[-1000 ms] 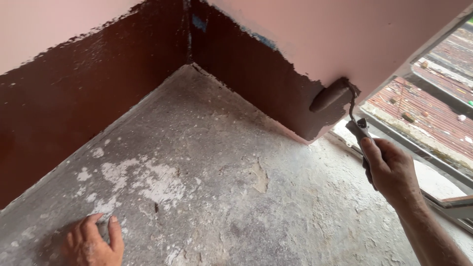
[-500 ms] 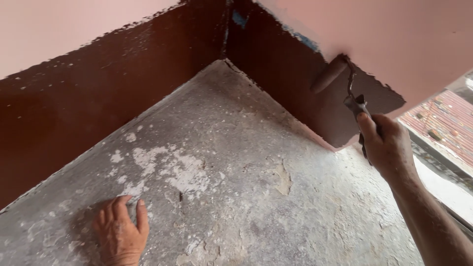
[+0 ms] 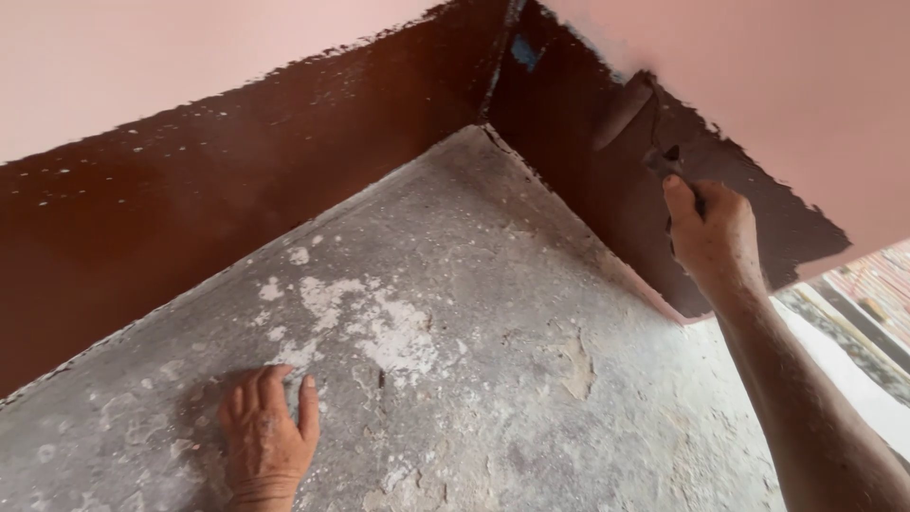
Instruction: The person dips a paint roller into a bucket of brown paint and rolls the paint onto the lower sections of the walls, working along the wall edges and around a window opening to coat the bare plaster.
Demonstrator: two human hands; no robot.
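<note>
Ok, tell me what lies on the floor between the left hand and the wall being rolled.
In the head view, only rough grey floor with white plaster patches separates the left hand from the dark red wall band.

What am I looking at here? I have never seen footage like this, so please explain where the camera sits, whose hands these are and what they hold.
There is no machine here: a person works with two bare hands, and the single camera is worn on that person's head, looking down at them. The right hand grips the handle of a small paint roller, whose sleeve lies against the wall. The lower band of both walls is dark red-brown paint, with pale pink wall above it; the two walls meet in a corner near the top of the picture. The left hand is pressed flat, fingers spread, on the rough grey concrete floor, which carries white patches and flakes. It holds nothing. At the far right edge an opening shows brick-coloured surfaces outside, too blurred to tell more.
</note>
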